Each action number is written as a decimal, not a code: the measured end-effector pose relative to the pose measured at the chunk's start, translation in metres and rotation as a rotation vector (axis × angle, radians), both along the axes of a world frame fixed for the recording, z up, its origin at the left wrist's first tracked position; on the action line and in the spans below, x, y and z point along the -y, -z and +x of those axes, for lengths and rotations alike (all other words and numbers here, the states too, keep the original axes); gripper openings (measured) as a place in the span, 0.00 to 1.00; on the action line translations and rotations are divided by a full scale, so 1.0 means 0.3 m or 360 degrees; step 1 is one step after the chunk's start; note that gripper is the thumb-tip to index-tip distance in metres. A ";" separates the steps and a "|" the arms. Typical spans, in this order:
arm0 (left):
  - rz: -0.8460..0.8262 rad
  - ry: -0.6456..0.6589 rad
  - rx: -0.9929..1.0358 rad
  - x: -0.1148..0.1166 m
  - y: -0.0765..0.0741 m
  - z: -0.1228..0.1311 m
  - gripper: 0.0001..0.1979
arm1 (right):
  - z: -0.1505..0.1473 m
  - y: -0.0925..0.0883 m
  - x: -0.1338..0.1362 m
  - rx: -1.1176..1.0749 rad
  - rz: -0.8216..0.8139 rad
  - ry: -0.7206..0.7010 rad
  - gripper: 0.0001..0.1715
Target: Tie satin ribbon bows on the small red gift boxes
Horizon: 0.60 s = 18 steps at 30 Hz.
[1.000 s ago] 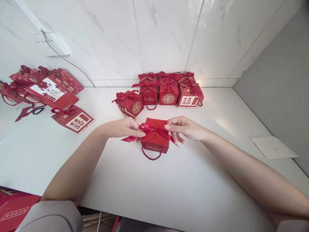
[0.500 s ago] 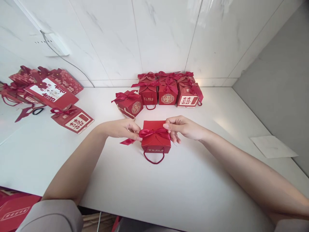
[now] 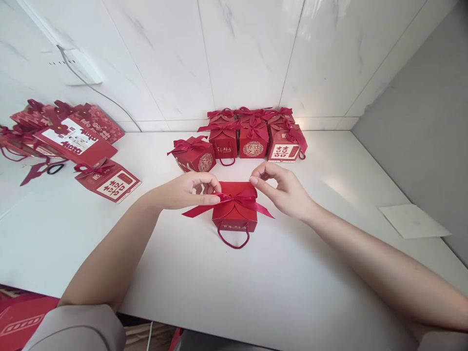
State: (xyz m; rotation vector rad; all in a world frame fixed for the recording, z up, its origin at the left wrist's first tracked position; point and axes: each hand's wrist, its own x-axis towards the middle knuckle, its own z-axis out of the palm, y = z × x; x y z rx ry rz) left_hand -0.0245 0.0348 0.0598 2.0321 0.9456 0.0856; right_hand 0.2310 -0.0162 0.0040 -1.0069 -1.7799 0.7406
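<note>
A small red gift box (image 3: 234, 217) was seen at the centre of the frame, set upright on the white table (image 3: 263, 287). A red cord handle (image 3: 233, 240) hung from its front face. A satin ribbon bow (image 3: 241, 198) was laid across its folded top, the tails spread to lower left and lower right.

The left hand (image 3: 186, 191) was closed in a pinch, thumb and forefinger shut on the bow's left loop close by the knot. The right hand (image 3: 285, 192) was held open just beside the box's upper right corner, thumb and forefinger parted and nothing gripped between them. Whether a fingertip brushed the box's edge could not be told.

The box was judged to be light, thin card, easily dented at the folded flaps on top. A hold low on its side walls would therefore be favoured over pressure on the lid. The ribbon was judged soft and slippery, apt to slide loose if tugged by a tail. It would best be taken at the loops near the knot, between fingertips. The cord handle was judged limp yet sound enough for lifting.

A cluster of bowed boxes (image 3: 252, 139) was ranged in the upper centre against the wall. Flat red boxes (image 3: 107, 181) lay at the left, and a white sheet (image 3: 413, 222) at the right edge.
</note>
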 end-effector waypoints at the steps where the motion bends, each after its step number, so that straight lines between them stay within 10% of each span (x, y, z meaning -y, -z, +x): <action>1: -0.0003 -0.0019 0.0040 0.002 0.003 0.003 0.14 | -0.010 -0.009 0.020 0.0124 0.0207 0.0041 0.11; 8: 0.0083 0.0028 0.0107 -0.018 0.032 0.000 0.14 | -0.121 0.009 0.166 0.1010 0.1317 -0.0248 0.09; 18: -0.0274 -0.0114 0.0325 -0.020 0.065 0.013 0.17 | -0.155 0.083 0.169 0.1267 0.1413 -0.0158 0.14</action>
